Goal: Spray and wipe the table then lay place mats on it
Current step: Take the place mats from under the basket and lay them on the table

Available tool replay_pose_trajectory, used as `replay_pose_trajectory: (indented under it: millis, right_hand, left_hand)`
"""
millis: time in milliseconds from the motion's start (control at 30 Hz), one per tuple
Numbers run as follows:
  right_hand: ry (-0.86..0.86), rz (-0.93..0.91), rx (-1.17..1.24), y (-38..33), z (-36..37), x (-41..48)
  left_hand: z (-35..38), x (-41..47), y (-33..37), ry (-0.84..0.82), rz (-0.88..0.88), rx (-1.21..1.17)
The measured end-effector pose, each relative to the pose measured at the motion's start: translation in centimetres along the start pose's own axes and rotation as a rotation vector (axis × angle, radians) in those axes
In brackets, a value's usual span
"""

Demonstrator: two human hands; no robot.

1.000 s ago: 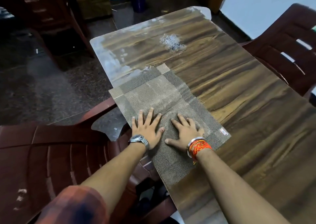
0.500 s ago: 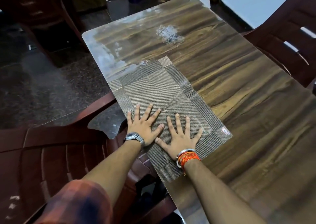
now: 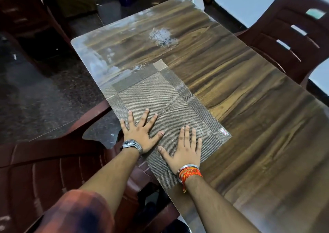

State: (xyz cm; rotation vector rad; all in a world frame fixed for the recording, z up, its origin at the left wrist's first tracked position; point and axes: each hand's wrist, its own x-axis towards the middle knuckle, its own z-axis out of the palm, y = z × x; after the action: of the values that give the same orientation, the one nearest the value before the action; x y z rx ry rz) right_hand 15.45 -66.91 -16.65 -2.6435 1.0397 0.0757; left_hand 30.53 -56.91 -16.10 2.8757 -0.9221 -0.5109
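Over on the left we see a dark red plastic chair point(image 3: 44, 163) tucked against the table's long edge, and our arms reach across its armrest to work. The left hand point(image 3: 140, 132), watch on the wrist, lies flat and open, fingers spread, gripping nothing, palm down on the place mat point(image 3: 160, 97) near its table-edge side. That looks like a pinning press, keeping the woven mat from sliding on the glossy top.

Moving across, the mat itself lies square to the near long edge of the table point(image 3: 249, 108), its near corner just overhanging, so we judge this seat's setting is being lined up with the chair. The right hand point(image 3: 186, 146), threads and a bangle at the wrist, is likewise open and flat, fingers together, beside the left one and closer to the mat's labelled corner point(image 3: 224, 132). Two flat palms suit smoothing a weave, we reckon.

Further right, bare wood grain, and up the table a whitish speckled patch point(image 3: 162, 37) that may be spray residue. A second chair point(image 3: 293, 37) stands at the far side, with no mat in front of it yet.
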Motion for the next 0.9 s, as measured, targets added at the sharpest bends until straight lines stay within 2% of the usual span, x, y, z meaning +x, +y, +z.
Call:
replay_pose_trajectory:
  millis: [167, 367, 467, 567, 733, 900]
  right_hand:
    - [-0.029, 0.012, 0.017, 1.5, -1.0, 0.1]
    - [-0.191, -0.043, -0.099, 4.4, -3.6, 3.2]
    - [-0.130, 0.097, -0.051, 5.6, -3.6, 1.7]
    - [-0.149, 0.211, -0.053, 6.0, -3.6, -0.7]
    - [-0.139, 0.222, -0.093, 6.3, -3.9, -2.9]
    - [0.037, 0.208, -0.033, 8.3, -4.7, -4.9]
  left_hand:
    - [-0.1, 0.0, 0.1, -0.045, -0.008, -0.007]
    - [-0.4, 0.2, 0.2, -0.110, -0.008, 0.010]
    - [-0.4, 0.2, 0.1, -0.121, 0.000, 0.025]
    - [-0.7, 0.1, 0.1, -0.155, 0.028, 0.049]
    - [-0.6, -0.5, 0.1, -0.167, 0.049, 0.035]
    - [-1.0, -0.9, 0.2, -0.176, 0.050, 0.050]
